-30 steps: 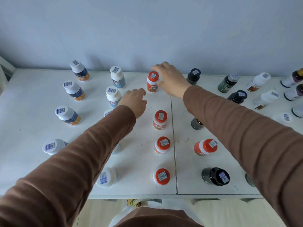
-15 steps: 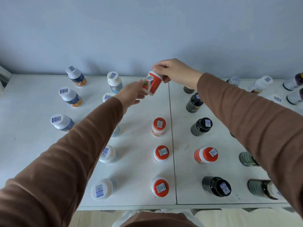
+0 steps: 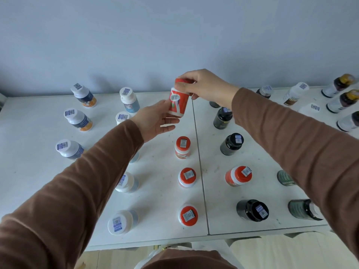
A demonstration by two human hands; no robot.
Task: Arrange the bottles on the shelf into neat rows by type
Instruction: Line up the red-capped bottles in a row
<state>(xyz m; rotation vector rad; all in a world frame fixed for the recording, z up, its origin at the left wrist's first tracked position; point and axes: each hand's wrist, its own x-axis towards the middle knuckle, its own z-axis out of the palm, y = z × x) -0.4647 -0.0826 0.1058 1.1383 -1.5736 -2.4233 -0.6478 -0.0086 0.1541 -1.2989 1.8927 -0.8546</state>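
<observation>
My right hand (image 3: 206,88) grips the cap of a red-capped bottle (image 3: 177,103) and holds it in the air above the back of the white shelf (image 3: 38,171). My left hand (image 3: 155,119) cups the bottle's lower body, fingers spread against it. Below it, three red-capped bottles (image 3: 182,147) stand in a column down the middle. A fourth red-capped bottle (image 3: 238,175) stands apart to the right, among black-capped bottles (image 3: 232,143). White-capped bottles (image 3: 77,120) stand in columns on the left.
A seam (image 3: 202,181) splits the shelf surface just right of the red column. Dark green bottles (image 3: 303,209) lie at the front right, partly behind my right sleeve. More white and dark bottles (image 3: 295,93) crowd the back right. A wall rises behind the shelf.
My right hand lifted the red-capped bottle off the back of the shelf and raised it. My left hand came up under it and now touches its body.
</observation>
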